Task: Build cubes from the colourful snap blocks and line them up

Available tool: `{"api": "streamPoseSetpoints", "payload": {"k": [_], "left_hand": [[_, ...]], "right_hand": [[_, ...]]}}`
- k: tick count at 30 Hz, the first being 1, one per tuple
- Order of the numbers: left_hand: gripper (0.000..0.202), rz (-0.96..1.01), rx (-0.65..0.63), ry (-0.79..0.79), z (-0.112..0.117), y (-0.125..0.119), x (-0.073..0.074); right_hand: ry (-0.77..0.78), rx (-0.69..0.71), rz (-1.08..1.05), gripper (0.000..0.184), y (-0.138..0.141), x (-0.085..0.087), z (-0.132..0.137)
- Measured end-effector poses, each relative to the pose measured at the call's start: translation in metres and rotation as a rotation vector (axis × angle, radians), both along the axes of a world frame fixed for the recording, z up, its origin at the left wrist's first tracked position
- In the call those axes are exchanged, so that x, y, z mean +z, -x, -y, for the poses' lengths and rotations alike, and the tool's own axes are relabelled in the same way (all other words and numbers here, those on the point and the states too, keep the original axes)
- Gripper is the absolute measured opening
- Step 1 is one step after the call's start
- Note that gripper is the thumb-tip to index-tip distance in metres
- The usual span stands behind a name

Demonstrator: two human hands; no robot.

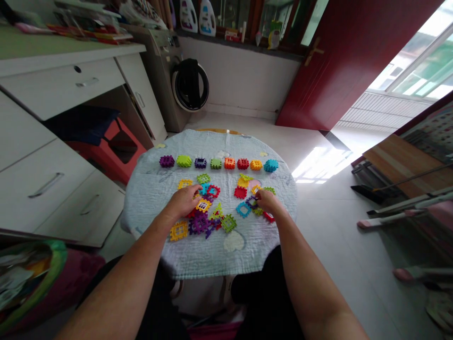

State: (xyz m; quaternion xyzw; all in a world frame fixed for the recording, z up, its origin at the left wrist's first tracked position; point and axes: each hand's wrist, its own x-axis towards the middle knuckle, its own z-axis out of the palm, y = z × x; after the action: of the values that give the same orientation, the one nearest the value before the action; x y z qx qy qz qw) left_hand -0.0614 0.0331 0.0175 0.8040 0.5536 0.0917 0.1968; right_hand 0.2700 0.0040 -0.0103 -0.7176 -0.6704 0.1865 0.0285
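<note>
Standing by, I saw the left hand [184, 202] and right hand [268, 200] curled over loose pieces [200, 224] mid-frame, their grip unclear. Overlapping there, pieces could have snagged and scattered.

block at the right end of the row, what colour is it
The end block is turquoise blue; it shows best in the head view.

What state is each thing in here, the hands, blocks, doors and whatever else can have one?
Cubes: eight, assembled, in a row
Loose pieces: scattered in two groups
Left hand: fingers bent at the left group, grip unclear
Right hand: fingers bent at the right group, grip unclear
Washer door: open, dark cloth over it
Red door: open
Drawers: shut
Bottles: upright
</note>
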Motion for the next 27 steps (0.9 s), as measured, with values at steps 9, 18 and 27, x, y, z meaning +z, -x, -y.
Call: {"api": "streamPoseSetpoints", "payload": {"k": [9,18,27], "left_hand": [[0.043,-0.008,-0.020,-0.005,-0.001,0.001,-0.001],[0.040,0.010,-0.015,0.021,0.002,-0.005,0.004],[0.039,0.014,-0.016,0.016,-0.001,-0.002,0.003]], "right_hand": [[-0.138,-0.165,-0.103,0.031,-0.014,0.006,-0.018],[-0.236,0.028,-0.071,0.049,0.020,-0.022,-0.040],[-0.182,0.080,-0.006,0.042,0.028,-0.020,-0.043]]}}
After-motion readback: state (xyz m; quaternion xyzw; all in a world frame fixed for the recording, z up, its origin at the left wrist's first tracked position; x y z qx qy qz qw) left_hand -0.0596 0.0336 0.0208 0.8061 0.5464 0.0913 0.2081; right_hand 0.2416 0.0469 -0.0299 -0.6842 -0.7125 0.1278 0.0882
